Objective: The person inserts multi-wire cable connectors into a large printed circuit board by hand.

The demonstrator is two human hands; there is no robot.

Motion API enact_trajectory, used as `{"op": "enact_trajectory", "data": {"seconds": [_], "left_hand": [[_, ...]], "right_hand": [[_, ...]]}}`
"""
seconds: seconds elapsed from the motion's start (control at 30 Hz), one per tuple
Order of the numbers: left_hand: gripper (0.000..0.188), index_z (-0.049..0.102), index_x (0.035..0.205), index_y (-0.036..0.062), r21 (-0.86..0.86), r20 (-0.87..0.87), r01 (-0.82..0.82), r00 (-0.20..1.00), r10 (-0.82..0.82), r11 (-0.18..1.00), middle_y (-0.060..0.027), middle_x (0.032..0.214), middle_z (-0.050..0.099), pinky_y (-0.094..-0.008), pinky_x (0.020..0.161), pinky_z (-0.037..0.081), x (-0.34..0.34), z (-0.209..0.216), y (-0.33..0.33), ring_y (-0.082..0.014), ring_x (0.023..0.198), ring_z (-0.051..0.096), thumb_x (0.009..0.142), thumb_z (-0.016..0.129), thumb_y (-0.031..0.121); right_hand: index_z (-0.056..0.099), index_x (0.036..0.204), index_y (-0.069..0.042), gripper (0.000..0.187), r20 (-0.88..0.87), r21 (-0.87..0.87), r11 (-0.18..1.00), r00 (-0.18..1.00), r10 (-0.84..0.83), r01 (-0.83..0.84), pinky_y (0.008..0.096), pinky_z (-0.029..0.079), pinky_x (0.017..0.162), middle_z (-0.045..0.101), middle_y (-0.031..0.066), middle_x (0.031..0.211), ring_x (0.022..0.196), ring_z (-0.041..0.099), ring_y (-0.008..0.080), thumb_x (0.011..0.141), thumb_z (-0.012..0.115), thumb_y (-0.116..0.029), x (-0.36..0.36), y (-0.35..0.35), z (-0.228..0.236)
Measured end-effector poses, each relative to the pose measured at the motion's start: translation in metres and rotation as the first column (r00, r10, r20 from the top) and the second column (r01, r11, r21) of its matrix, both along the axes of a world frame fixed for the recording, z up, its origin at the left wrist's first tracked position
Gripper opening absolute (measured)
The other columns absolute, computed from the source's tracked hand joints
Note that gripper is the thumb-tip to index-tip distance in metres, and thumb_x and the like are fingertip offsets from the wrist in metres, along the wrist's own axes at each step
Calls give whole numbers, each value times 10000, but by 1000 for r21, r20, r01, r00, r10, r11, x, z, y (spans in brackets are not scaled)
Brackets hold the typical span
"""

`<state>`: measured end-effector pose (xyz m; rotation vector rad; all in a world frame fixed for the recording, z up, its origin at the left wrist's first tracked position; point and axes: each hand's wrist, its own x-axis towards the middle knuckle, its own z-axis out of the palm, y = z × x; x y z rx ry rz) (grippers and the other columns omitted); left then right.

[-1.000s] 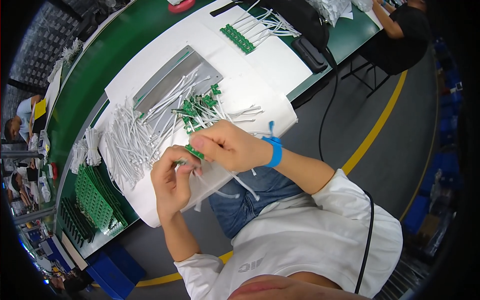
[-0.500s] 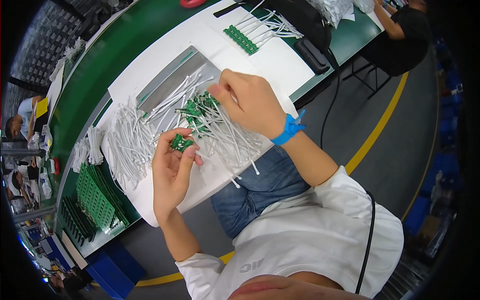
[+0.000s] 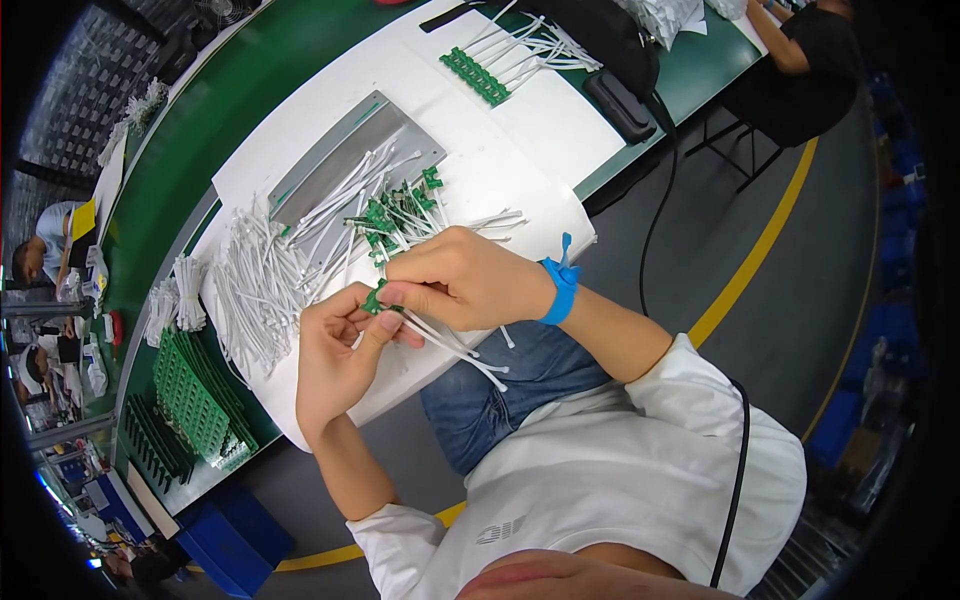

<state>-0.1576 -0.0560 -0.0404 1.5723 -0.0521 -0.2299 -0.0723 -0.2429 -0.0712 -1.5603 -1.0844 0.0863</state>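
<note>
Both hands (image 3: 400,300) pinched one green connector (image 3: 374,298), seating its white wires (image 3: 455,345); next I judged another wire needed.

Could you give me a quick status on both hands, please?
Left hand and right hand both pinch a small green connector with white wires. Nothing in the way.

Few packages here, no screens or signs that I can make out. Clear plastic bags (image 3: 665,15) sit at the far right end of the bench, crumpled, whitish, contents unclear. Blue bins (image 3: 225,545) sit on the floor, near left, boxy. More blue crates (image 3: 905,150) are stacked at the far right edge, dim. Yellow sheet or label (image 3: 82,218) at far left by another person, too small to tell.
</note>
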Motion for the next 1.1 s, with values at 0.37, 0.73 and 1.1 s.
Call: {"op": "enact_trajectory", "data": {"seconds": [0.37,0.73,1.1], "left_hand": [[171,676,956,-95,-190,-71,105,990,-121,976,-139,722,694,-280,611,544,-4,-10,8,-194,627,692,962,646,73],[217,630,825,-68,173,-15,-166,985,171,971,-128,710,701,-250,621,530,27,-17,14,-138,612,660,978,634,87],[472,580,654,-7,562,223,-456,887,405,690,36,533,467,-228,449,311,35,-28,9,-40,461,394,993,646,315]], "right_hand": [[537,766,-28,389,-555,180,956,779,292,-230,262,346,532,463,-15,621,588,400,60,1076,442,-242,-18,5,-12],[531,665,-23,375,61,-40,924,924,-377,379,368,382,487,517,126,569,485,510,260,927,691,-238,24,6,-11],[586,921,-19,415,504,-279,275,384,-774,920,450,515,704,617,165,968,949,610,349,779,804,-343,141,-52,-42]]}}
